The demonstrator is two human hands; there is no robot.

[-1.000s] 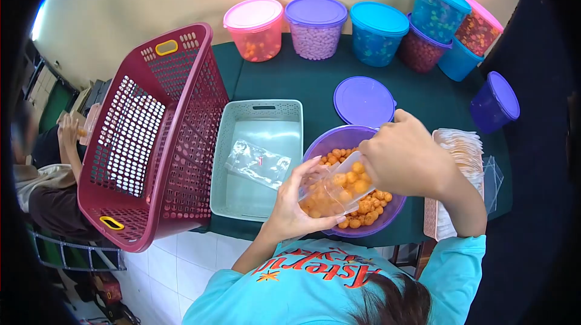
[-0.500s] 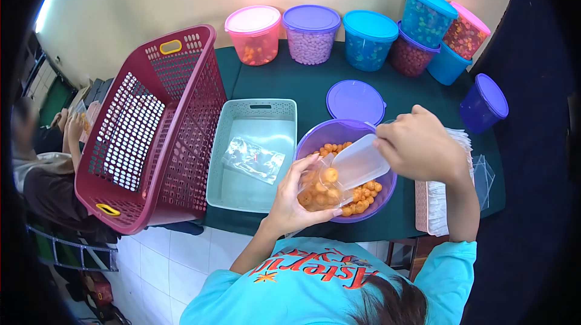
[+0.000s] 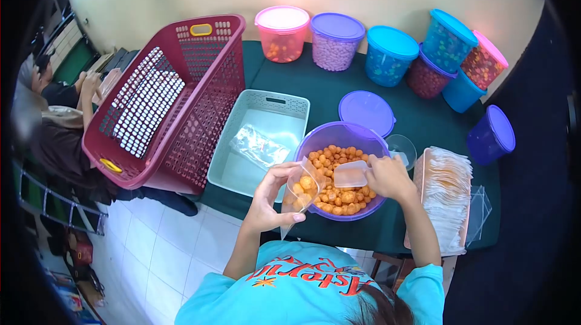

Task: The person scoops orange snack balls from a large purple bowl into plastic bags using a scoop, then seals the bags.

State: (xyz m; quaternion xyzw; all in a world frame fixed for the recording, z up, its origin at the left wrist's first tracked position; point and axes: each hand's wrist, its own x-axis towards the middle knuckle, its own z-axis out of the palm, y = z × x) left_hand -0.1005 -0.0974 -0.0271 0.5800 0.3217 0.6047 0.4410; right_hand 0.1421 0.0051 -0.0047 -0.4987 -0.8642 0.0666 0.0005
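My left hand [image 3: 266,201] holds a clear plastic bag [image 3: 302,189] open, with several round orange snacks inside it. In my right hand [image 3: 390,177] is a translucent white scoop [image 3: 351,174], its blade low over the orange snacks [image 3: 345,203] in the purple tub [image 3: 378,207]. The bag is at the tub's left rim. Behind the tub lies a round purple lid [image 3: 367,112]. To the left, a pale green basket [image 3: 219,164] holds clear plastic packaging [image 3: 260,145].
A large maroon basket [image 3: 196,116] stands at the left, with other people [image 3: 60,125] beyond it. Lidded tubs [image 3: 338,42] line the back. On the right are a pink basket of bags [image 3: 446,198], a purple tub [image 3: 487,137] and a clear round lid [image 3: 402,148].
My right hand has lowered the scoop from the bag's mouth into the purple tub. My left hand and the bag have moved left, off the tub's middle. The camera view has shifted.
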